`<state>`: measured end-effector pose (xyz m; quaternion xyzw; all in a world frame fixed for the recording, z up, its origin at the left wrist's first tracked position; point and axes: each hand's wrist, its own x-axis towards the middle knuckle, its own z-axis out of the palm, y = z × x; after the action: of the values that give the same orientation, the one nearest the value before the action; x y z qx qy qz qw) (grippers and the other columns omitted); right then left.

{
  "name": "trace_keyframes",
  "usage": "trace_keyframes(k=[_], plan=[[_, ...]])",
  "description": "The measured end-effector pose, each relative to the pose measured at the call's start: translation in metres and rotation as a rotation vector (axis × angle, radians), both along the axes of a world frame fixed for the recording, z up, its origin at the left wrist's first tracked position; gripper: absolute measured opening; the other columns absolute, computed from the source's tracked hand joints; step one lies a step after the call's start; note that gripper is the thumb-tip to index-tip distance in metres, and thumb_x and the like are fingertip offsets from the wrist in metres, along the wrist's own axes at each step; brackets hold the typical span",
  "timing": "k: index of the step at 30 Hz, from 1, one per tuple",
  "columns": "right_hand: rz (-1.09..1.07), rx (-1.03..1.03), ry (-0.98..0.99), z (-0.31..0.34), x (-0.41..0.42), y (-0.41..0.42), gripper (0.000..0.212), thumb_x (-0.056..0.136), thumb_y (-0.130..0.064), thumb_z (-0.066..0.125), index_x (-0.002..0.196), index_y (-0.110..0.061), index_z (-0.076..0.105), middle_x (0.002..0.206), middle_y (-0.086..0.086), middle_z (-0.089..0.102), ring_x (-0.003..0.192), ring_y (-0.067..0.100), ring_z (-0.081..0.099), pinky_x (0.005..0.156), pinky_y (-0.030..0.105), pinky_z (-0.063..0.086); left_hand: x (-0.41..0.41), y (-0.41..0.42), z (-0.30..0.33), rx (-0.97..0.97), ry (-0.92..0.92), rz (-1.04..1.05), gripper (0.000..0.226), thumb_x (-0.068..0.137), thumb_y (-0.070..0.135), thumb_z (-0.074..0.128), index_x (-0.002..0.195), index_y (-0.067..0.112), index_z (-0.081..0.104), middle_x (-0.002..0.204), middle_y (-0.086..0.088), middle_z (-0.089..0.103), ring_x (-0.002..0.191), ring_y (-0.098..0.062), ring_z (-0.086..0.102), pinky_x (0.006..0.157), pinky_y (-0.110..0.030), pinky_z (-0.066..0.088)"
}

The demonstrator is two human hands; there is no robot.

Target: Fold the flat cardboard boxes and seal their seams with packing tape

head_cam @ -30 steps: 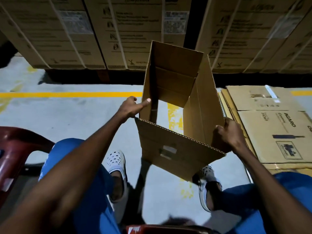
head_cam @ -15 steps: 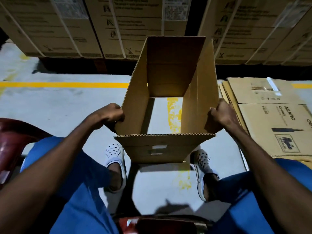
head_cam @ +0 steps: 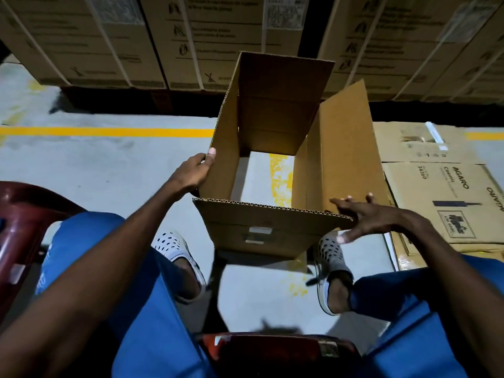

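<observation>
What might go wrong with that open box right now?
Only the left hand grips the cardboard box; the right hand is spread open at the near corner, so the box may twist or drop. The bottom is unfolded, floor showing through, so it could fold flat again. The right flap splays outward and may catch.
</observation>
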<state>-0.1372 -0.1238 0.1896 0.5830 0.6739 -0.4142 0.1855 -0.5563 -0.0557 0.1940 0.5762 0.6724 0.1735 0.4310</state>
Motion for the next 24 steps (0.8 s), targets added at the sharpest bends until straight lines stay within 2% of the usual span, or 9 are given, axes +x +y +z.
trace_keyframes(k=[2, 5, 7, 9, 11, 14, 18, 21, 24], plan=[[-0.136, 0.139, 0.167, -0.008, -0.009, -0.002, 0.122, 0.048, -0.102, 0.047, 0.15, -0.037, 0.039, 0.163, -0.001, 0.012, 0.152, 0.016, -0.008, 0.111, 0.05, -0.027, -0.002, 0.001, 0.001, -0.007, -0.011, 0.005, 0.089, 0.087, 0.083, 0.023, 0.14, 0.017, 0.051, 0.135, -0.009, 0.06, 0.116, -0.033, 0.061, 0.09, -0.054, 0.056], [-0.475, 0.402, 0.281, -0.032, -0.02, 0.005, 0.089, 0.066, -0.095, 0.051, 0.096, -0.016, 0.079, 0.148, 0.014, 0.051, 0.149, 0.025, 0.031, 0.12, 0.054, -0.013, -0.002, 0.0, 0.004, 0.012, -0.014, 0.01, 0.078, 0.097, 0.071, 0.024, 0.14, 0.012, 0.051, 0.139, -0.012, 0.057, 0.125, -0.035, 0.055, 0.1, -0.052, 0.049], [-0.596, 0.525, 0.183, -0.05, -0.023, 0.013, 0.101, 0.069, -0.096, 0.043, 0.085, -0.001, 0.075, 0.128, 0.019, 0.066, 0.141, 0.029, 0.045, 0.123, 0.053, -0.003, -0.003, -0.001, 0.007, -0.015, 0.002, -0.011, 0.07, 0.101, 0.064, 0.026, 0.139, 0.011, 0.049, 0.136, -0.012, 0.057, 0.121, -0.033, 0.056, 0.091, -0.045, 0.052], [-0.626, 0.62, 0.027, -0.06, -0.033, 0.019, 0.105, 0.075, -0.095, 0.035, 0.104, -0.002, 0.074, 0.132, 0.017, 0.064, 0.142, 0.027, 0.042, 0.122, 0.053, -0.003, -0.005, -0.003, 0.008, -0.097, 0.02, -0.053, 0.055, 0.104, 0.056, 0.027, 0.138, 0.015, 0.044, 0.124, -0.01, 0.058, 0.099, -0.029, 0.062, 0.061, -0.035, 0.056], [-0.623, 0.698, -0.08, -0.063, -0.046, 0.023, 0.106, 0.073, -0.097, 0.028, 0.109, -0.008, 0.074, 0.126, 0.015, 0.068, 0.136, 0.029, 0.049, 0.122, 0.06, -0.001, -0.009, -0.005, 0.01, -0.193, 0.022, -0.084, 0.047, 0.106, 0.052, 0.029, 0.135, 0.016, 0.041, 0.118, -0.014, 0.058, 0.09, -0.03, 0.064, 0.048, -0.032, 0.055], [-0.609, 0.752, -0.193, -0.075, -0.057, 0.026, 0.089, 0.082, -0.085, 0.043, 0.125, -0.009, 0.062, 0.14, 0.018, 0.056, 0.142, 0.032, 0.038, 0.118, 0.066, -0.002, -0.016, -0.001, 0.009, -0.278, 0.028, -0.071, 0.041, 0.107, 0.045, 0.035, 0.138, 0.019, 0.041, 0.122, -0.017, 0.061, 0.095, -0.035, 0.067, 0.055, -0.035, 0.055], [-0.513, 0.702, -0.333, -0.088, -0.065, 0.026, 0.101, 0.082, -0.073, 0.06, 0.153, -0.012, 0.023, 0.165, 0.019, 0.012, 0.154, 0.038, 0.002, 0.11, 0.076, -0.002, -0.016, 0.011, 0.006, -0.322, 0.059, -0.06, 0.035, 0.105, 0.032, 0.042, 0.137, 0.017, 0.042, 0.121, -0.019, 0.062, 0.092, -0.035, 0.068, 0.047, -0.031, 0.054], [-0.367, 0.63, -0.446, -0.098, -0.067, 0.022, 0.089, 0.084, -0.063, 0.065, 0.149, -0.016, 0.026, 0.165, 0.021, 0.007, 0.153, 0.042, -0.001, 0.105, 0.084, 0.004, -0.007, 0.024, 0.006, -0.299, 0.039, -0.014, 0.053, 0.102, 0.046, 0.048, 0.145, 0.018, 0.036, 0.137, -0.013, 0.054, 0.107, -0.037, 0.064, 0.055, -0.038, 0.058], [-0.363, 0.605, -0.46, -0.105, -0.066, 0.028, 0.081, 0.086, -0.059, 0.066, 0.147, -0.018, 0.033, 0.165, 0.018, 0.008, 0.153, 0.042, -0.003, 0.103, 0.085, 0.004, 0.004, 0.044, 0.005, -0.193, 0.02, -0.022, 0.079, 0.096, 0.062, 0.047, 0.157, 0.022, 0.018, 0.158, -0.009, 0.035, 0.132, -0.035, 0.049, 0.081, -0.046, 0.054]])
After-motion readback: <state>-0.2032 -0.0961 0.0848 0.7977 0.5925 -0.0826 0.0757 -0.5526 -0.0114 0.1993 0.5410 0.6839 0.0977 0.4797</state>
